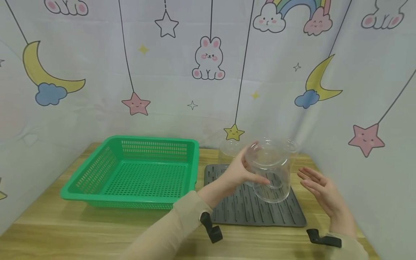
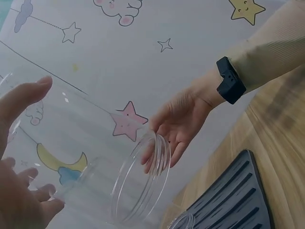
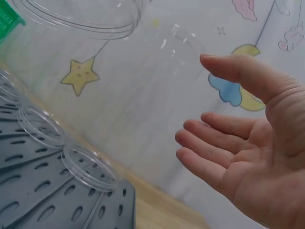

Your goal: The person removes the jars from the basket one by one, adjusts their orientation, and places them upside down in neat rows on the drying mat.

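Note:
My left hand (image 1: 238, 171) grips a clear round jar (image 1: 277, 191) from its left side, thumb in front and fingers behind. The left wrist view shows the thumb and fingers spread around the jar's see-through wall (image 2: 90, 191), with its ringed rim (image 2: 164, 157) toward the right hand. My right hand (image 1: 325, 195) is held to the right of the jar, palm facing it, holding nothing. In the right wrist view, the right hand (image 3: 252, 152) has its fingers extended and thumb apart. The held jar (image 3: 86, 31) appears at the top there, above the mat.
A dark grey ribbed drying mat (image 1: 224, 216) lies on the wooden table (image 1: 107, 231). More clear jars (image 1: 227, 153) stand on it behind the held one; their rims (image 3: 90, 183) show in the right wrist view. A green plastic basket (image 1: 130, 199) sits left; a patterned curtain (image 1: 182, 65) hangs behind.

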`<state>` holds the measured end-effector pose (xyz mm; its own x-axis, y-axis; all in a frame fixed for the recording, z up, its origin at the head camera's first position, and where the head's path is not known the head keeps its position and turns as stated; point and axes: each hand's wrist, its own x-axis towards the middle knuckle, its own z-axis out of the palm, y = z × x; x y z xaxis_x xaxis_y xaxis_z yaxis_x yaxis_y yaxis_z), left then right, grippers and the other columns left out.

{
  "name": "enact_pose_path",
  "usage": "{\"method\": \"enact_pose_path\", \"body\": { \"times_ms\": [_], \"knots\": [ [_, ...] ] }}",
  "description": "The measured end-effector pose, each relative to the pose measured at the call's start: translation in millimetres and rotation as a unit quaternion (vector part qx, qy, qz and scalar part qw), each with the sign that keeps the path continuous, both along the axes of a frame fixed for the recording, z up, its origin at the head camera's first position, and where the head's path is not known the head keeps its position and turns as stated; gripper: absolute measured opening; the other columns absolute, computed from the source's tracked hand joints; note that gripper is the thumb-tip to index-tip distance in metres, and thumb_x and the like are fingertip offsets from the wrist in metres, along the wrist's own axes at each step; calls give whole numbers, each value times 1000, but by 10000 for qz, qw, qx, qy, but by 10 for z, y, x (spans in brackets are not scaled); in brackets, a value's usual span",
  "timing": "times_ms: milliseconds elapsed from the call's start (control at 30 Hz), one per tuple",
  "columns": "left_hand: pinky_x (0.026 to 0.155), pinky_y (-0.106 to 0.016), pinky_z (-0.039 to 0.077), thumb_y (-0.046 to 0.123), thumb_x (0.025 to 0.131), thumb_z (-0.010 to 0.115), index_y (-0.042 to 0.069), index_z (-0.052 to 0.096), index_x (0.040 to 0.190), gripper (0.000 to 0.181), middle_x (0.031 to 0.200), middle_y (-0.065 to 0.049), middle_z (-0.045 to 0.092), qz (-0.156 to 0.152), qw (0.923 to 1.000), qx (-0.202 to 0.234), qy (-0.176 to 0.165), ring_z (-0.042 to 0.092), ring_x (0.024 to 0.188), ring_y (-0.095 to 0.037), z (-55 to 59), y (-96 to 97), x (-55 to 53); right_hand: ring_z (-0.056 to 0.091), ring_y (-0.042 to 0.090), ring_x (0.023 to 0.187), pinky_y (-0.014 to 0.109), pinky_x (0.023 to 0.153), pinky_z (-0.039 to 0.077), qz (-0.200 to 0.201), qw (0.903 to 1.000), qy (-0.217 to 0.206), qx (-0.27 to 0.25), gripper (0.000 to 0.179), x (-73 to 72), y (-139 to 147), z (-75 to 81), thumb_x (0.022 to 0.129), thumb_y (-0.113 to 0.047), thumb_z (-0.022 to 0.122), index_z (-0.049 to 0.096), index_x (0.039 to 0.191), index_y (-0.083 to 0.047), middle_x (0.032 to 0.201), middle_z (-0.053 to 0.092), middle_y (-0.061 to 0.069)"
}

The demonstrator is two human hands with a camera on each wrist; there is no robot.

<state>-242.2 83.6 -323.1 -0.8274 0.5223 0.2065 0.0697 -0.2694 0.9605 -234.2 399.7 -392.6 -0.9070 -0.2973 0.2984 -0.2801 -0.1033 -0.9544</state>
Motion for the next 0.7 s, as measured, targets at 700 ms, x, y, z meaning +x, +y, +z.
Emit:
{"method": "enact_pose_path", "body": {
  "times_ms": [700],
  "knots": [
    [107,-32,40,-16,65,80,35,39,146,104,143,12,48,-353,9959,-827,-15,52,119,-6,-410,416,-78,58,-12,102,10,87,49,-677,9896,-1199,412,73,-118,159,-623,92,9,52,1,141,28,107,59,-30]
  ]
}}
